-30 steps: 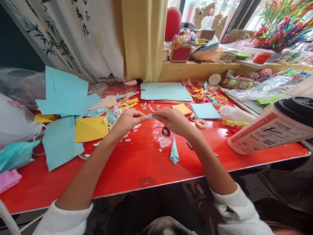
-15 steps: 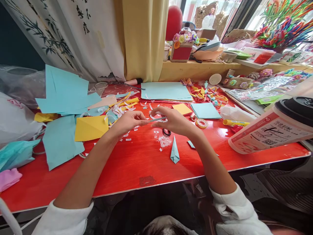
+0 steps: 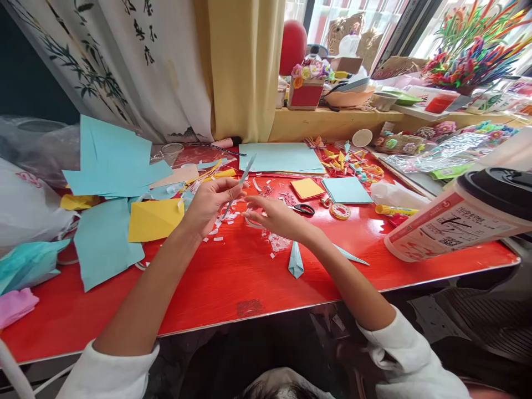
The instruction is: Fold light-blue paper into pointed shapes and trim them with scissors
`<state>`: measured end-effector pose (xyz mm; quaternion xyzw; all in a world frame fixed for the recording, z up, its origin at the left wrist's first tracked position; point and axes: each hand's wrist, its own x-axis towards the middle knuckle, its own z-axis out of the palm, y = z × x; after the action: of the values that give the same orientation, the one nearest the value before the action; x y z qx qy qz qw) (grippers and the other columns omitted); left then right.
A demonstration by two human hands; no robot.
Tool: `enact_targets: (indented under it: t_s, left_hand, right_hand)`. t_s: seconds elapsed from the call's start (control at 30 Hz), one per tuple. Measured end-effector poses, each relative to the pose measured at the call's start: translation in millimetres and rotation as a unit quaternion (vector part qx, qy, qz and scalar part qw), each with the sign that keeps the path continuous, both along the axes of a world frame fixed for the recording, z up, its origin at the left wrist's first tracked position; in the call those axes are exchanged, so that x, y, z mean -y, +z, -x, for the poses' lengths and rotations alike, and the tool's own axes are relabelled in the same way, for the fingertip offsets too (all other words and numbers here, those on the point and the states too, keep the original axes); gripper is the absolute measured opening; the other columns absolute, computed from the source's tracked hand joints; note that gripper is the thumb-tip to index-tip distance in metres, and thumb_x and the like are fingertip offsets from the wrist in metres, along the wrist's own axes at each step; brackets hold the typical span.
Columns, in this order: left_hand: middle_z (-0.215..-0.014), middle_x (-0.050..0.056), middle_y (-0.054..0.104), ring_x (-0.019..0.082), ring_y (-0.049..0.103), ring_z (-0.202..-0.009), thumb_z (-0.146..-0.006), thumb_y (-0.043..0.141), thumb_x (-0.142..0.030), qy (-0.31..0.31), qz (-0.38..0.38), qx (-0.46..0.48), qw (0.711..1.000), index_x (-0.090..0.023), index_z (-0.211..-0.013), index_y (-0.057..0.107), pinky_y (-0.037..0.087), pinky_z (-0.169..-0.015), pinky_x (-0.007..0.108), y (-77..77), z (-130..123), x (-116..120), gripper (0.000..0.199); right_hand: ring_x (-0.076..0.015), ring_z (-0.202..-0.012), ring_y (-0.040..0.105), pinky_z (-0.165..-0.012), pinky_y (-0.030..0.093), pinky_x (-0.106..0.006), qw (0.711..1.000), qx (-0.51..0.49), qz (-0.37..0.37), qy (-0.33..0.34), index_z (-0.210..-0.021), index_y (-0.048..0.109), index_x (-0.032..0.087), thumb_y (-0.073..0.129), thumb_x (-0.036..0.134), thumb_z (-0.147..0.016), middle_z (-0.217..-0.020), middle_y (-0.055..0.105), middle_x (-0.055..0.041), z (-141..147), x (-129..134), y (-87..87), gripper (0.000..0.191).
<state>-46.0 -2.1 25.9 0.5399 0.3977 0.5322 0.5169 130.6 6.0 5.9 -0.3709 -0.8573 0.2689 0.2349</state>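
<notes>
My left hand (image 3: 214, 205) is closed in a pinch on a thin, folded blue-grey paper strip (image 3: 248, 169), which stands tilted with its upper end to the right. Just right of it, my right hand (image 3: 270, 215) has its fingers bent, with a narrow curled white strip (image 3: 253, 224) at the fingertips. The fingertips partly hide how the white strip is held. Nearer me lies a folded pointed blue paper piece (image 3: 296, 261). Another slim blue piece (image 3: 352, 255) lies beyond my right forearm. Small white scraps (image 3: 218, 239) are scattered under the hands.
Black-handled scissors (image 3: 305, 209), a roll of tape (image 3: 339, 211), blue square sheets (image 3: 347, 190) and yellow squares (image 3: 307, 188) lie to the right. A large cup (image 3: 453, 221) leans at the right. Blue sheets (image 3: 108, 238) and a yellow sheet (image 3: 154, 219) cover the left side.
The blue-grey strip has swung from nearly level between both hands to steeply tilted in my left hand. My right hand has come off it and moved slightly down and left.
</notes>
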Motion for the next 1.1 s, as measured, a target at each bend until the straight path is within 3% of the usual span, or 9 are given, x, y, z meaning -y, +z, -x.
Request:
enact_targets:
  t_s: [0.07, 0.17, 0.3, 0.47, 0.6, 0.73, 0.9, 1.1]
  left_hand:
    - [-0.077, 0.0, 0.063, 0.011, 0.056, -0.079, -0.067, 0.077, -0.03, -0.006, -0.003, 0.022, 1.0, -0.018, -0.074, 0.071, 0.042, -0.076, 0.023, -0.8, -4.9, 1.8, 0.015]
    - [-0.073, 0.0, 0.062, 0.01, 0.053, -0.072, -0.065, 0.078, -0.03, -0.021, 0.011, 0.048, 0.999, -0.017, -0.071, 0.07, 0.041, -0.071, 0.024, -3.2, -11.5, 4.1, 0.016]
    - [-0.073, 0.0, 0.062, 0.011, 0.053, -0.071, -0.063, 0.078, -0.03, -0.042, 0.033, 0.078, 0.995, -0.016, -0.068, 0.069, 0.041, -0.068, 0.025, -4.5, -13.6, 5.2, 0.018]
    - [-0.066, -0.001, 0.058, 0.01, 0.051, -0.068, -0.065, 0.077, -0.027, -0.028, 0.018, 0.036, 0.999, -0.015, -0.066, 0.067, 0.039, -0.069, 0.025, -1.4, -11.4, 5.5, 0.015]
    - [-0.065, -0.002, 0.057, 0.008, 0.047, -0.064, -0.064, 0.077, -0.028, -0.002, 0.013, 0.018, 1.0, -0.015, -0.064, 0.065, 0.036, -0.067, 0.025, -4.4, -12.2, 4.0, 0.017]
    - [-0.073, 0.001, 0.061, 0.012, 0.051, -0.073, -0.064, 0.077, -0.034, -0.011, 0.038, -0.012, 0.999, -0.015, -0.073, 0.069, 0.038, -0.072, 0.026, -4.7, -11.0, 2.6, 0.022]
    - [-0.075, 0.0, 0.06, 0.011, 0.051, -0.072, -0.065, 0.076, -0.037, 0.064, -0.006, 0.005, 0.998, -0.016, -0.073, 0.068, 0.039, -0.07, 0.025, -0.3, -6.7, 1.0, 0.024]
    - [-0.067, -0.001, 0.057, 0.01, 0.049, -0.066, -0.067, 0.074, -0.032, 0.063, -0.046, -0.023, 0.997, -0.014, -0.066, 0.064, 0.039, -0.067, 0.024, -9.8, -10.9, -1.4, 0.021]
  right_hand:
    - [-0.0187, -0.094, 0.062, -0.079, 0.046, -0.031, 0.996, -0.085, 0.024, -0.003, -0.11, 0.061, 0.015, 0.045, 0.047, -0.091, -0.108, 0.067, -0.011, 3.1, 2.1, 1.1, 0.041]
    - [-0.0134, -0.08, 0.062, -0.072, 0.047, -0.027, 0.974, -0.2, 0.107, 0.013, -0.091, 0.064, 0.014, 0.049, 0.049, -0.088, -0.086, 0.069, -0.0056, 7.0, 4.2, 1.3, 0.038]
    - [-0.01, -0.069, 0.06, -0.068, 0.047, -0.024, 0.947, -0.269, 0.173, 0.036, -0.079, 0.061, 0.014, 0.058, 0.044, -0.083, -0.072, 0.063, -0.0011, 8.9, 5.4, 1.4, 0.031]
    - [-0.008, -0.066, 0.057, -0.066, 0.046, -0.022, 0.942, -0.263, 0.201, 0.063, -0.079, 0.061, 0.013, 0.058, 0.038, -0.083, -0.07, 0.059, 0.0008, 4.1, 4.4, 5.9, 0.025]
    - [-0.0084, -0.065, 0.056, -0.066, 0.045, -0.023, 0.946, -0.238, 0.21, 0.067, -0.076, 0.061, 0.013, 0.056, 0.045, -0.084, -0.069, 0.059, 0.0003, 1.2, 1.5, 4.4, 0.033]
    - [-0.0089, -0.061, 0.054, -0.06, 0.043, -0.023, 0.953, -0.221, 0.202, 0.051, -0.075, 0.063, 0.013, 0.056, 0.048, -0.083, -0.063, 0.059, 0.0003, -1.6, -0.7, 4.4, 0.036]
    - [-0.0099, -0.062, 0.056, -0.061, 0.044, -0.024, 0.958, -0.141, 0.24, 0.075, -0.079, 0.069, 0.011, 0.06, 0.046, -0.081, -0.071, 0.066, -0.004, -7.0, 2.7, 15.2, 0.036]
    - [-0.0116, -0.07, 0.064, -0.07, 0.051, -0.026, 0.931, -0.234, 0.276, 0.05, -0.078, 0.064, 0.013, 0.059, 0.047, -0.081, -0.079, 0.069, -0.0059, 1.8, 4.9, 9.1, 0.034]
